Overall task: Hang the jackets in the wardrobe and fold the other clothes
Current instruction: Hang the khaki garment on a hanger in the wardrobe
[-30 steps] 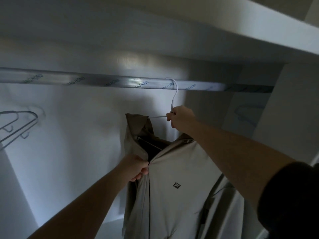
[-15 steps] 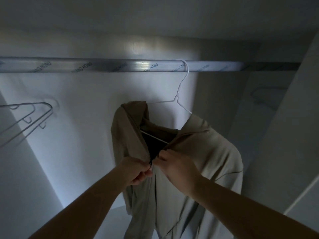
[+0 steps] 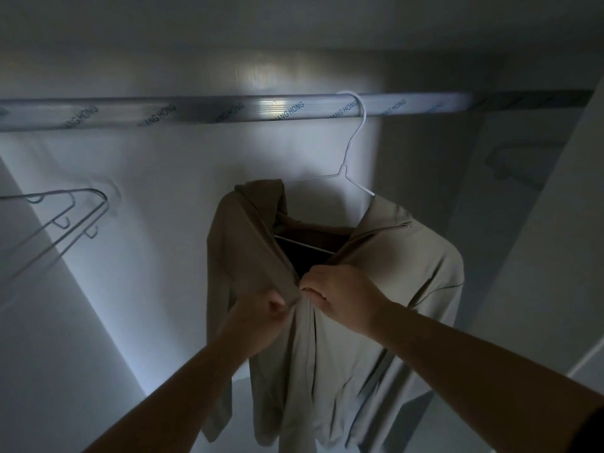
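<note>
Fingers (image 3: pixel 277 305) of the left hand (image 3: pixel 258 313) are curled onto the left front edge of the beige jacket (image 3: pixel 385 308), gripping the cloth just below the neck opening. The fingers (image 3: pixel 314 293) of the right hand (image 3: pixel 341 297) are clenched the same way on the right front edge. The two hands sit just beside each other at the top of the front closure, both forearms reaching in from the near side. The jacket hangs on a white wire hanger (image 3: pixel 355 138), whose hook sits over the wardrobe rail (image 3: pixel 196 113) right of the middle. The hanger's lower bar shows as a pale line across the dark neck opening. The hood is bunched up on the left shoulder, while the right shoulder lies smooth and the sleeves and hem drop down out of view. The rail runs left to right across the far wall and carries repeated printed lettering. At the far left, a few empty grey hangers (image 3: pixel 65 220) stick out, well apart from the jacket. The picture is dim and slightly blurred.
</note>
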### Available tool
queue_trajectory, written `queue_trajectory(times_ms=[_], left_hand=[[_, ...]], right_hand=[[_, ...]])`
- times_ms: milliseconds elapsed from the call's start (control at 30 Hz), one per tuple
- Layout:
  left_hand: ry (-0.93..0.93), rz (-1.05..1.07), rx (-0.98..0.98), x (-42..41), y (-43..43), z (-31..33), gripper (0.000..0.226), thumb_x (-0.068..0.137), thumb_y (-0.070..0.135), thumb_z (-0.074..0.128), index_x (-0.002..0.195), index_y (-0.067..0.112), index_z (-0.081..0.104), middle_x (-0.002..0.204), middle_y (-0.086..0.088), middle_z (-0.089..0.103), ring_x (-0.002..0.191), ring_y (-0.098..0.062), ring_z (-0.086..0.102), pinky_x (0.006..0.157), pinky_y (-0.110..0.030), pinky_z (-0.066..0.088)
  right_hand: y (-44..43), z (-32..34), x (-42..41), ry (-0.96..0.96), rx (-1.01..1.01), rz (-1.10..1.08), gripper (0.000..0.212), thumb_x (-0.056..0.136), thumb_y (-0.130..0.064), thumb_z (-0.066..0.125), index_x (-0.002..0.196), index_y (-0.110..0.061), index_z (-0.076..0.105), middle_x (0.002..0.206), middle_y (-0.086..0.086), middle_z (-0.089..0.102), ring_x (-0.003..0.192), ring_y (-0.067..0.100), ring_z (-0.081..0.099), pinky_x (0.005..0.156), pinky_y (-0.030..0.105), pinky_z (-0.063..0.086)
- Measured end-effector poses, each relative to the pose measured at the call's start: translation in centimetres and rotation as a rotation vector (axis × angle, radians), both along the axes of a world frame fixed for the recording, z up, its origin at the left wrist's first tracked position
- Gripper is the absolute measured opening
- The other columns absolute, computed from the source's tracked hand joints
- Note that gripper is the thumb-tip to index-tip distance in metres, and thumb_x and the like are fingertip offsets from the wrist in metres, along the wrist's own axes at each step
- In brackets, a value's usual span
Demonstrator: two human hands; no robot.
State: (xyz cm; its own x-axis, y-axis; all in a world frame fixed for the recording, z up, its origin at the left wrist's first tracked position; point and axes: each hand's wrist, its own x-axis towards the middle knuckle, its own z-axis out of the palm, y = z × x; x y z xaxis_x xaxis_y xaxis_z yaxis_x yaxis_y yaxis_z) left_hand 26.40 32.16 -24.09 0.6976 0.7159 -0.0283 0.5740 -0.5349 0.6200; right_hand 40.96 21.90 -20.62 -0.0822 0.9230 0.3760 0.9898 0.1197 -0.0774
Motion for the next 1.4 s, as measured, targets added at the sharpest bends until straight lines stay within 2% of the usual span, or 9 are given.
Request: queue_trajectory(times_ms=[200,333,533,833,933,1033,1100,1267,1400], left_hand=[[-0.019,-0.030,0.461,2.4,-2.5,-2.0,0.031,0.094,0.041,0.049,0.068,0.025,0.045,0.057,0.009,0.045,0.054,-0.006,0.048,0.053,-0.020,0.037],[0.071,-0.030,0.452,2.7,-2.4,-3.0,0.035,0.098,0.039,0.042,0.065,0.025,0.040,0.056,0.010,0.042,0.050,-0.003,0.042,0.053,-0.017,0.035],[0.222,-0.022,0.418,2.1,-2.6,-5.1,0.025,0.097,0.038,0.041,0.092,0.022,0.059,0.094,0.000,0.066,0.090,-0.018,0.064,0.076,-0.026,0.047],[0.321,-0.014,0.321,3.4,-2.7,-5.2,0.026,0.097,0.034,0.040,0.107,0.018,0.057,0.107,-0.002,0.064,0.100,-0.019,0.062,0.082,-0.028,0.048],[0.174,-0.016,0.248,4.0,-1.6,-2.3,0.016,0.095,0.026,0.045,0.098,0.015,0.056,0.091,-0.003,0.061,0.089,-0.020,0.062,0.081,-0.031,0.051],[-0.075,0.052,0.162,5.3,0.1,2.1,0.018,0.094,0.022,0.049,0.078,0.016,0.053,0.074,0.003,0.054,0.069,-0.013,0.055,0.068,-0.029,0.047],[-0.269,0.147,0.033,6.5,1.4,5.0,0.017,0.094,0.025,0.052,0.088,0.012,0.059,0.087,0.000,0.059,0.082,-0.020,0.059,0.077,-0.033,0.049],[-0.465,0.224,-0.396,10.4,2.4,10.4,0.032,0.091,0.038,0.058,0.075,0.011,0.057,0.067,-0.012,0.057,0.056,-0.025,0.054,0.053,-0.030,0.046],[-0.609,0.266,-0.574,11.8,2.4,11.3,0.009,0.095,0.006,0.048,0.089,0.012,0.052,0.087,-0.011,0.058,0.065,-0.018,0.058,0.062,-0.031,0.056]], right_hand=[[-0.3,0.5,-0.4,0.195,-0.014,-0.067,0.017,0.093,-0.016,0.055,0.080,-0.011,0.063,0.074,0.000,0.060,0.068,0.012,0.055,0.065,0.029,0.045],[-0.3,2.3,0.6,0.176,0.088,-0.157,0.019,0.093,-0.018,0.056,0.074,-0.017,0.056,0.069,-0.006,0.054,0.063,0.008,0.051,0.060,0.026,0.042],[0.9,8.3,2.8,0.103,0.351,-0.260,0.012,0.084,-0.015,0.065,0.072,-0.012,0.062,0.070,0.002,0.064,0.063,0.016,0.054,0.059,0.026,0.038],[-0.5,9.9,3.4,0.010,0.319,-0.221,0.009,0.080,-0.022,0.070,0.076,-0.017,0.064,0.082,-0.005,0.053,0.081,0.018,0.052,0.071,0.032,0.037],[-1.3,9.7,4.7,0.052,0.288,-0.312,0.022,0.078,-0.038,0.071,0.096,-0.026,0.069,0.110,-0.007,0.053,0.105,0.013,0.046,0.079,0.027,0.020],[-2.8,9.1,6.6,0.156,0.262,-0.510,0.043,0.085,-0.041,0.063,0.125,-0.028,0.055,0.128,-0.005,0.049,0.120,0.017,0.046,0.087,0.031,0.029],[-3.8,8.8,8.3,0.291,0.048,-0.665,0.051,0.090,-0.041,0.056,0.137,-0.025,0.043,0.137,0.001,0.048,0.126,0.024,0.047,0.099,0.038,0.037],[-4.7,6.8,9.6,0.357,-0.210,-0.659,0.027,0.102,-0.026,0.038,0.113,-0.008,0.056,0.117,0.015,0.061,0.109,0.030,0.056,0.086,0.029,0.040],[-5.4,5.3,9.6,0.395,-0.169,-0.530,0.027,0.101,-0.025,0.041,0.122,-0.013,0.053,0.118,0.010,0.061,0.104,0.023,0.058,0.086,0.031,0.042]])
